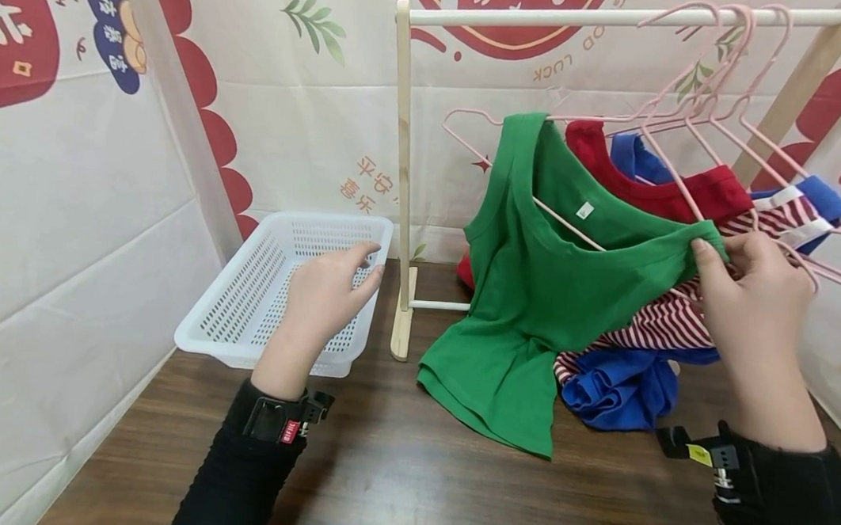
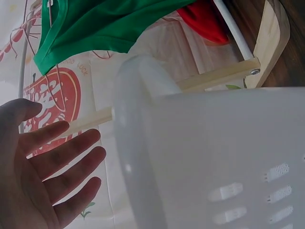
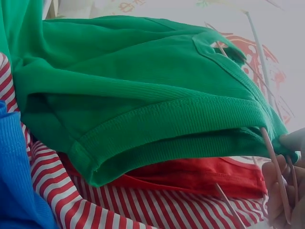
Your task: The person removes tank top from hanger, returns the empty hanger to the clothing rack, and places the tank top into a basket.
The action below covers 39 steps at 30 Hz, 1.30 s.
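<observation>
A green sleeveless top (image 1: pixel 533 300) hangs on a pink hanger (image 1: pixel 568 224), whose lower bar shows through the neck opening. My right hand (image 1: pixel 765 292) pinches the top's right-hand shoulder strap between thumb and fingers, at that end of the hanger. In the right wrist view, the hanger's pink wire runs out of the green cloth beside the fingertips (image 3: pixel 288 140). My left hand (image 1: pixel 326 293) is empty above a white perforated basket (image 1: pixel 198 344). Its fingers (image 2: pixel 71 167) are spread and relaxed beside the basket's wall in the left wrist view.
A rack with a white rail (image 1: pixel 519 17) and wooden posts (image 1: pixel 402 158) carries several pink hangers. Red (image 1: pixel 717 191), red-striped (image 1: pixel 663 327) and blue (image 1: pixel 621 388) garments hang behind the green top. Printed cloth walls (image 1: pixel 297 161) enclose the brown table (image 1: pixel 381 467).
</observation>
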### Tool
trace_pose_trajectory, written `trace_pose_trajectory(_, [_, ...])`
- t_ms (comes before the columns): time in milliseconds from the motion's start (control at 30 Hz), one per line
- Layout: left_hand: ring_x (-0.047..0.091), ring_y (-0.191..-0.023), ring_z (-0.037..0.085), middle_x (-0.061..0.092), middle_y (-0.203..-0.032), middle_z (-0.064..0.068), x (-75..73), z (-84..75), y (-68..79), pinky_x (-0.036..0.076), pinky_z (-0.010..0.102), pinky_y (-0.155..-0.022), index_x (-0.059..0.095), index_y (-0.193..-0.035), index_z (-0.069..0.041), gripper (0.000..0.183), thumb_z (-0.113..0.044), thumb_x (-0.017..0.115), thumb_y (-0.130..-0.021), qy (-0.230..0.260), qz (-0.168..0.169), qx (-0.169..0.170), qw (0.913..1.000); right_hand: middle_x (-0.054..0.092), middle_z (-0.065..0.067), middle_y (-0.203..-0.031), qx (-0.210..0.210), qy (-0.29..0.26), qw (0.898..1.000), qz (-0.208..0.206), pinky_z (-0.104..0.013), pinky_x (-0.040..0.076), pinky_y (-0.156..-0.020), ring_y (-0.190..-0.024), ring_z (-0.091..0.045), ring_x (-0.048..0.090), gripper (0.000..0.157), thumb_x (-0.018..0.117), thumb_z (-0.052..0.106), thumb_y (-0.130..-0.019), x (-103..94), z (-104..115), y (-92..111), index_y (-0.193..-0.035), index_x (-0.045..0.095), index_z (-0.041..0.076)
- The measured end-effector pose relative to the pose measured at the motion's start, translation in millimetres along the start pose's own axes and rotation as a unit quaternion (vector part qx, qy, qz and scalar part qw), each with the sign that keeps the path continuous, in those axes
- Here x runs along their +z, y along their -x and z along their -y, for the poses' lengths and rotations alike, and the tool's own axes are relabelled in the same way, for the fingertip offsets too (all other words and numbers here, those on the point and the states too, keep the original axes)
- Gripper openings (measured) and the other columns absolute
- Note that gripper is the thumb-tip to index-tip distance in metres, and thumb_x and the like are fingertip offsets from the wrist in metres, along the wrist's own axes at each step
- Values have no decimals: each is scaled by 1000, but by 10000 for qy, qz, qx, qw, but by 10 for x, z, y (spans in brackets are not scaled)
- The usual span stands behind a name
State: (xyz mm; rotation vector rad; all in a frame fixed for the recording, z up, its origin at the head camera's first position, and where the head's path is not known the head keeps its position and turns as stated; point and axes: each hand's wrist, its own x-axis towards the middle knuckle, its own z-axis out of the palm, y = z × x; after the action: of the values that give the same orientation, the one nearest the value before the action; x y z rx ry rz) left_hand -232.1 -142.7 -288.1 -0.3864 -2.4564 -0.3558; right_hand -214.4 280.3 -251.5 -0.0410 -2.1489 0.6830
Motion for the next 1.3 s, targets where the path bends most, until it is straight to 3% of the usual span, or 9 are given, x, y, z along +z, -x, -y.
trace_pose_trajectory(200, [65, -68, 23, 73, -100, 4, -7, -23, -11, 39, 32, -43, 66, -124, -16, 35, -34, 56, -96, 96, -8, -75, 9999, 67, -30, -90, 118, -80, 9998, 167, -7, 29, -58, -51, 23, 33, 35, 58, 24, -98, -33, -57, 45, -105, 62, -10])
trace_pose_trajectory(300, [60, -62, 19, 73, -102, 4, -20, -36, -25, 36, 31, -42, 65, -126, -16, 37, -35, 55, -96, 169, 24, -151, 9997, 67, -30, -93, 173, -233, 9992, 288, -3, 32, -50, -46, 21, 38, 34, 58, 24, -98, -38, -77, 64, -106, 61, -9])
trace_pose_trajectory(433, [56, -57, 18, 73, -103, 3, -24, -48, -33, 34, 30, -42, 64, -126, -17, 37, -35, 55, -96, 225, -79, -157, 9996, 69, -2, -82, 273, -294, 9988, 293, -5, 34, -51, -49, 18, 41, 35, 59, 27, -97, -24, -113, 101, -106, 63, -6])
trace_pose_trajectory(533, [58, -59, 18, 73, -102, 3, -25, -59, -37, 34, 30, -42, 65, -126, -16, 36, -34, 55, -96, 287, -183, -135, 9993, 53, 25, -76, 375, -330, 9983, 298, -6, 35, -52, -51, 16, 44, 34, 60, 30, -96, -9, -130, 121, -107, 64, -3])
trace_pose_trajectory(667, [63, -67, 21, 73, -103, 4, -18, -76, -32, 36, 30, -43, 65, -126, -15, 36, -33, 56, -96, 438, -223, -176, 9986, 48, 34, -74, 518, -591, 9961, 398, -6, 38, -50, -48, 13, 47, 31, 61, 28, -96, -4, -133, 135, -107, 64, -1])
trace_pose_trajectory(867, [67, -79, 22, 73, -104, 3, 14, -58, 23, 40, 31, -47, 65, -126, -16, 36, -34, 55, -96, 581, -251, -328, 9975, 53, 30, -72, 655, -884, 9928, 475, -7, 40, -50, -49, 7, 50, 13, 63, 26, -95, -23, -121, 152, -94, 63, 13])
trace_pose_trajectory(1033, [67, -77, 22, 73, -104, 3, 25, -48, 57, 39, 31, -47, 65, -126, -16, 36, -33, 55, -96, 653, -343, -294, 9968, 53, 31, -76, 587, -825, 9933, 549, -6, 39, -54, -56, 6, 49, 23, 63, 27, -95, -20, -111, 171, -99, 64, 4])
trace_pose_trajectory(1167, [66, -97, 24, 70, -114, 5, 9, -65, 64, 52, 38, -67, 65, -127, -14, 37, -32, 56, -96, 759, -491, -280, 9955, 51, 35, -77, 365, -764, 9945, 613, -5, 37, -56, -65, 6, 48, 26, 63, 25, -95, -1, -112, 181, -103, 66, 0])
trace_pose_trajectory(1300, [55, -120, 28, 60, -131, 7, 0, -75, 52, 47, 47, -93, 62, -130, -12, 40, -30, 58, -95, 977, -729, -151, 9924, 47, 42, -79, -154, -727, 9956, 571, -4, 34, -62, -72, 9, 45, 24, 66, 18, -93, 60, -148, 201, -103, 68, -3])
